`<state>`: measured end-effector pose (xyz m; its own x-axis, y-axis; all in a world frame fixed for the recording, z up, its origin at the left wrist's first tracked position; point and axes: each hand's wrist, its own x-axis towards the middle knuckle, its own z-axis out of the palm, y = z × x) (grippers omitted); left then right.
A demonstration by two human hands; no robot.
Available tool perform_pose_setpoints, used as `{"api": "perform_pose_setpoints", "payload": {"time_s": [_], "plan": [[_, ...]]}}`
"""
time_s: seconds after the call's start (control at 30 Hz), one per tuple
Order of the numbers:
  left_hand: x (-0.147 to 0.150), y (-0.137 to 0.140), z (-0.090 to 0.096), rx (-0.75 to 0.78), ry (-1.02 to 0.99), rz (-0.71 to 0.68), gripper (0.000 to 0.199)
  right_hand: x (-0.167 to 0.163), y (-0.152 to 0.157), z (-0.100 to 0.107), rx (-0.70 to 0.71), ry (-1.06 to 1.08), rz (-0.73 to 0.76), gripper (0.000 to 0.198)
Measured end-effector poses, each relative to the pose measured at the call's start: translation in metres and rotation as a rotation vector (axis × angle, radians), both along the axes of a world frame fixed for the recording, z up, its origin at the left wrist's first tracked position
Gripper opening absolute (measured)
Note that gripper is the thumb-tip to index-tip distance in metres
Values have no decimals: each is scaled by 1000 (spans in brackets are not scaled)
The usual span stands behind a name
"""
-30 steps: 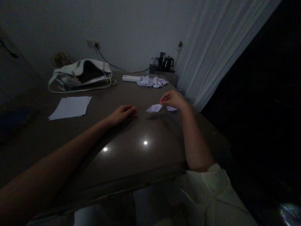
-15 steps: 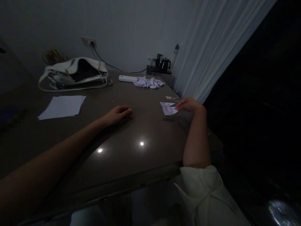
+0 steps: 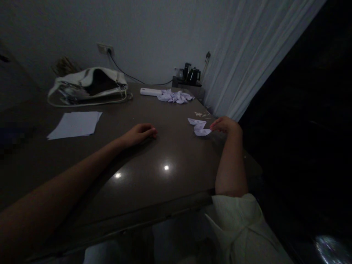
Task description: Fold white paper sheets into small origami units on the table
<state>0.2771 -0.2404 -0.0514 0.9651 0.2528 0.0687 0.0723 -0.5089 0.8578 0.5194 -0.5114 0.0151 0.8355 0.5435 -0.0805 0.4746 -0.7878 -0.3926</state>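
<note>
My left hand [image 3: 139, 135] rests on the dark glossy tabletop [image 3: 143, 187], its fingers curled in and nothing showing in them. Near the right edge, my right hand [image 3: 224, 124] has its fingertips pinched at the right tip of a white folded paper [image 3: 202, 132]. Just behind that piece lies another white folded paper [image 3: 197, 122], pointed at its ends. The two pieces overlap or touch at the middle; whether they are joined I cannot tell. Dim light hides the finer folds.
A stack of white paper sheets [image 3: 78, 124] lies at left, before a white handbag [image 3: 90, 86]. At the back are a white stick-like object [image 3: 150, 92] and a heap of crumpled or folded paper [image 3: 176, 96]. Small scraps [image 3: 200, 114] lie near the right edge, beside a curtain [image 3: 233, 73].
My right hand has shifted slightly right, and the nearer folded paper has slid right with it, apart from the rear one. My left hand stays in place.
</note>
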Motion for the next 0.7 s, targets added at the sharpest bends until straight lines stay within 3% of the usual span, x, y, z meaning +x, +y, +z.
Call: {"api": "perform_pose_setpoints", "payload": {"time_s": [0.17, 0.4, 0.57, 0.7], "plan": [[0, 1, -1, 5, -6, -13, 32, 1, 2, 0, 0, 33, -146, 13], [0, 3, -2, 15, -23, -38, 38, 10, 3, -8, 119, -115, -285, 14], [-2, 2, -1, 33, -33, -60, 34, 6, 6, -8, 182, -226, -325, 19], [-4, 2, -1, 66, -45, -69, 28, -19, 35, 0, 270, -397, -242, 16]]}}
